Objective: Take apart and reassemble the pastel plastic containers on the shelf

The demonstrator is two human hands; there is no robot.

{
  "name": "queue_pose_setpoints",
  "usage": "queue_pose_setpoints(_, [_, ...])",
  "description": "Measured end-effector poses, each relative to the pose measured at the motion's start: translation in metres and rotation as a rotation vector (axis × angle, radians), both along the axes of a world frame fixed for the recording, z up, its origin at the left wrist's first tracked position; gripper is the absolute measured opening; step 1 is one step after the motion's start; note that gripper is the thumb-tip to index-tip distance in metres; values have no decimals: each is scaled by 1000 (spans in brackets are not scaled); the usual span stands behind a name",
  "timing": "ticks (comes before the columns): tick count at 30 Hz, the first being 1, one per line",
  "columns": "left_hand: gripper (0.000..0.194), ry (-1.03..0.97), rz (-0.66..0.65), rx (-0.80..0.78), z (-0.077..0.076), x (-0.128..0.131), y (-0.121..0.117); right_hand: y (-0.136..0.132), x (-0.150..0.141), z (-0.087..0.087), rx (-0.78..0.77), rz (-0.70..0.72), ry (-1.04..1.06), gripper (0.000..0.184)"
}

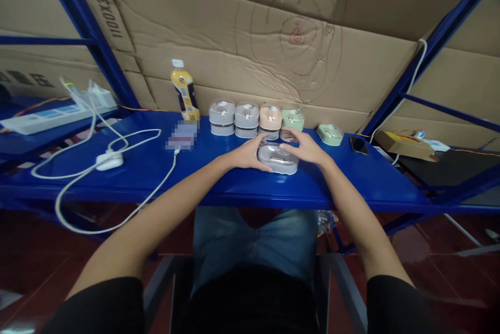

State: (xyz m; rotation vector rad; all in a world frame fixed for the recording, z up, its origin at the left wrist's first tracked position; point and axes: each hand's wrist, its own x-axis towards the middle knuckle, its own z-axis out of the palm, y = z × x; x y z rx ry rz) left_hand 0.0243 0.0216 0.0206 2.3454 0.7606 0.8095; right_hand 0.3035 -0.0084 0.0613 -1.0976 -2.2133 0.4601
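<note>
A grey oval box with a clear lid (278,159) sits on the blue table in front of me. My left hand (248,154) is closed around its left end, thumb at the front and fingers at the back. At the lid's right side, my right hand (307,147) has its thumb and fingers apart; whether the thumb touches the lid I cannot tell. Behind stands a row of similar boxes in stacks: two grey stacks (222,118) (246,120), one with a peach box (270,116) on top, and one topped by a green box (292,119), partly hidden by my right hand.
A single green box (330,135) and a phone (358,145) lie to the right. On the left are a yellow drink bottle (185,91), a blurred-out flat item (182,135), a white charger (109,160) with looping cable, and a power strip (58,118). Cardboard (187,26) backs the table.
</note>
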Motion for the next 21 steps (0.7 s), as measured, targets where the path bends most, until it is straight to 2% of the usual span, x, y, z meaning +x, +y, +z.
queue_pose_setpoints(3, [124,-26,-76,53,3,2,-4,-6,-14,-3,38,108,-117,100])
queue_pose_setpoints(6, [117,-25,-72,43,2,4,-5,-9,-23,-8,75,114,-200,103])
queue_pose_setpoints(10, [126,-29,-35,15,-2,4,-1,-6,-24,-10,97,84,-184,95])
queue_pose_setpoints(14, [126,-27,-21,55,-1,0,-1,-2,-5,-2,108,-35,-74,82])
queue_pose_setpoints(16, [107,28,-19,91,1,-2,-4,0,9,2,70,-137,-45,76])
queue_pose_setpoints(19, [61,110,-52,139,3,-2,-8,1,28,7,-23,-255,-20,71])
queue_pose_setpoints(21, [48,107,-48,163,3,-2,-9,2,36,10,-75,-292,7,68])
